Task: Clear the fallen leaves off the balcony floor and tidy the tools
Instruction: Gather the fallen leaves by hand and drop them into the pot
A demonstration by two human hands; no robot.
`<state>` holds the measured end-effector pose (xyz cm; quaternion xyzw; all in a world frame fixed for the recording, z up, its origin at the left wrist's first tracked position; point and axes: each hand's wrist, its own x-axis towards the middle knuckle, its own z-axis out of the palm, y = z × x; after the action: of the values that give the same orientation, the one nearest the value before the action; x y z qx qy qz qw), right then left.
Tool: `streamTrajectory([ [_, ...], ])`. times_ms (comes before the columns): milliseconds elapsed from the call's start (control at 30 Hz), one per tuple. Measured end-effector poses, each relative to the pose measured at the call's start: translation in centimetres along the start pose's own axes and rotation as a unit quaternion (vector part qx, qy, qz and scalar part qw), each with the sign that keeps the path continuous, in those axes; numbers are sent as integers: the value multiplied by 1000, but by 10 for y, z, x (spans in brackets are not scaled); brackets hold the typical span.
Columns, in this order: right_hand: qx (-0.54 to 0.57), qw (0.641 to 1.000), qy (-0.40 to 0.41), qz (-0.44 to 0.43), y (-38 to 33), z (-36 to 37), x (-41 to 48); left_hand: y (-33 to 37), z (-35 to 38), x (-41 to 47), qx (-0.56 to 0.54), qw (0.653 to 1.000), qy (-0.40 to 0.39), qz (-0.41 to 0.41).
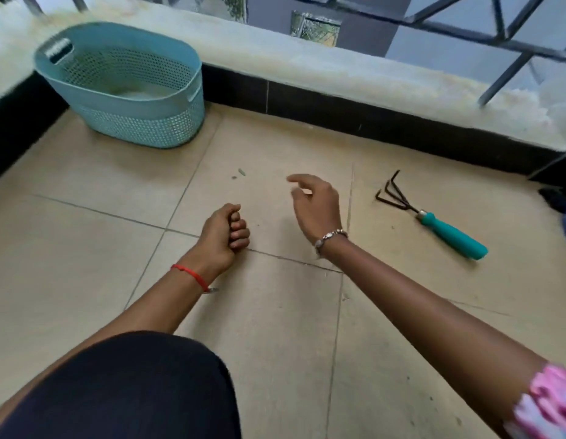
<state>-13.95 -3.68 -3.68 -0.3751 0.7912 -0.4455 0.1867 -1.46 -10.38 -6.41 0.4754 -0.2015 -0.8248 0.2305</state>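
At the far left, against the black skirting below the pale balcony ledge [307,68], stands an oval teal plastic basket [139,125] with perforated walls and handle slots. Something pale lies on its bottom [139,95]; we cannot tell what it is.

Two small green leaf scraps [241,172] lie on the beige tiled floor [85,232], right of the basket and beyond both hands. The left hand [224,236] is low over a tile joint near the middle of the floor, with a red thread bracelet [191,275] at the wrist. Its grip is closed, the fingers curled tight into the palm, and we cannot tell whether anything lies inside the fist. The leaf scraps are just beyond it, apart from it.

The right hand [316,207], with a beaded metal bracelet [330,236] on the wrist, hangs over the floor a little farther off, its grip apart, fingers loose and holding nothing. The scraps lie to its left and slightly farther away.

A small hand rake [433,221] with three bent dark metal prongs and a teal handle lies flat on the floor to the right of the right hand, well apart from it, prongs towards the ledge and handle towards us.
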Motion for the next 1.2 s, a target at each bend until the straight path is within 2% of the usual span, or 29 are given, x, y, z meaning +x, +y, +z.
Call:
streamTrajectory([
  [33,-46,997,-37,42,16,7,11,0,-9,5,62,996,33,49],
  [100,-127,981,-120,84,39,25,29,1,-27,14,192,960,103,179],
  [167,-210,967,-135,52,47,41,44,-2,-37,21,251,917,132,278],
  [267,-264,951,-155,-28,43,62,67,-12,-38,22,239,898,129,347],
  [467,-287,904,-245,-201,30,92,61,-14,-43,20,120,918,108,362],
  [633,-272,862,-320,-286,29,85,27,-14,-40,16,68,926,97,359],
  [800,-192,901,-290,-258,37,66,-5,-15,-38,16,98,921,115,359],
  [900,-182,915,-257,-254,39,57,-19,-17,-40,20,126,915,119,366],
  [1100,-296,888,-185,-300,33,65,-23,-21,-41,22,230,886,110,388],
  [1200,-300,887,-157,-313,21,63,-26,-22,-42,21,269,873,99,396],
])
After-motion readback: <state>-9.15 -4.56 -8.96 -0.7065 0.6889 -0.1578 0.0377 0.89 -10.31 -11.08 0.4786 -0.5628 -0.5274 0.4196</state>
